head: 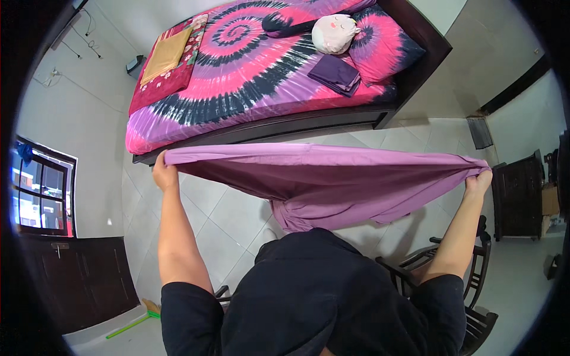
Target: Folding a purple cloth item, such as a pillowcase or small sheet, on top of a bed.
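A pinkish-purple cloth (329, 155) is stretched wide between my two hands, its lower part hanging in loose folds toward my body. My left hand (165, 173) grips its left end, beside the foot corner of the bed. At the far right, my right hand (479, 181) is closed on the cloth's bunched other end. Beyond the cloth stands a bed with a pink, purple and black tie-dye sheet (267, 84). A folded dark purple cloth (334, 74) lies on it near a tie-dye pillow (385, 44).
On the bed lie a white plush toy (334, 33), a folded yellow cloth (168, 55) and a red floral blanket (173, 84). Dark wooden chairs (478, 267) stand close at my right, before a dark cabinet (516, 198). A green-handled broom (133, 326) lies at lower left.
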`<action>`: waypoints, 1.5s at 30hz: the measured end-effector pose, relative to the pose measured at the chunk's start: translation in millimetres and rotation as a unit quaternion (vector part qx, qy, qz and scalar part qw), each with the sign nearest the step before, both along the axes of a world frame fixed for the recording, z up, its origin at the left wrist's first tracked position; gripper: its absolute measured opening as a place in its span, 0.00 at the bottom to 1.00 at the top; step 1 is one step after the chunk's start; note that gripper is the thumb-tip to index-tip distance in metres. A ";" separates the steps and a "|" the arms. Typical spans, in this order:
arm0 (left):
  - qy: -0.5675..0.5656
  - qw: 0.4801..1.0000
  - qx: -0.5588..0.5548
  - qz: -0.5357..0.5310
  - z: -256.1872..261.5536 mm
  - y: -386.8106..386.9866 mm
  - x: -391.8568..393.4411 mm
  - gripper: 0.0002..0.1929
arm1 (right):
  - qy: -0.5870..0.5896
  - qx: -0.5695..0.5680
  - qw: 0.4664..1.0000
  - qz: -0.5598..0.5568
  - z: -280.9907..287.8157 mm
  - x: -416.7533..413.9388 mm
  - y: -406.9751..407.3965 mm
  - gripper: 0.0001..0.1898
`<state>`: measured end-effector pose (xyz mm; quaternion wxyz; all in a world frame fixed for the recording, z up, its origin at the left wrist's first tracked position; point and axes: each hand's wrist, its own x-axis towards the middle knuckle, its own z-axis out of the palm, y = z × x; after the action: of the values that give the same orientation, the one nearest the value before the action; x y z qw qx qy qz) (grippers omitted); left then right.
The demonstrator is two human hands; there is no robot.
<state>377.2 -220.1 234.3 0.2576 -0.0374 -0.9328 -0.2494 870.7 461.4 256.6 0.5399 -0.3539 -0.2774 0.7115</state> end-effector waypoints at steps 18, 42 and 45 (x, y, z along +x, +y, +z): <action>-0.440 0.755 0.280 -0.398 97.1 170.8 123.5 0.04 | -0.250 0.407 0.723 0.499 -129.2 -217.8 -341.7 0.40; -0.461 0.822 0.192 -0.273 -48.8 34.8 59.1 0.10 | -0.183 0.161 0.970 -0.005 74.2 -26.5 -124.5 0.11; -0.391 0.875 0.182 -0.220 -71.3 20.6 52.8 0.10 | -0.204 0.058 0.971 -0.106 44.9 12.8 -112.0 0.13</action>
<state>430.0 -199.5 163.0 -0.1870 -0.0941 -0.8633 -0.4591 883.5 349.3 301.5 0.5638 -0.4873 -0.3837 0.5454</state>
